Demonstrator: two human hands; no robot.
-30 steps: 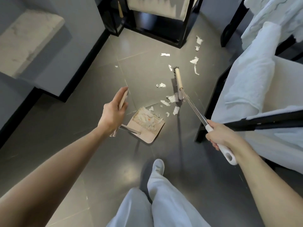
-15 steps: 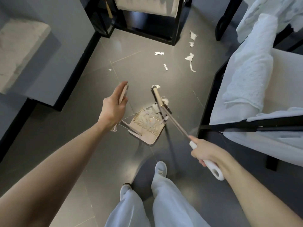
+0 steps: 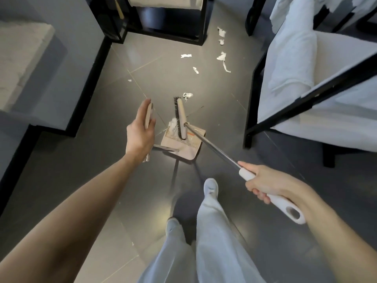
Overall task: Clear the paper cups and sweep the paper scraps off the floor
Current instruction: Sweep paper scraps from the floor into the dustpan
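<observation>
To my left, the left hand holds the upright stick of the dustpan, with the thumb pressing it against nearly straight fingers. The pan sits on the grey floor just right of that hand, its mouth facing away from me. The broom head lies across the pan's mouth with its bristles to the left, touching a white wad of paper scraps at the pan's edge. Loose scraps are scattered on the tiles beyond, one just past the broom's tip. Further right, the right hand is wrapped tightly around the broom's white grip. At far right stands a black-framed chair draped in white cloth.
</observation>
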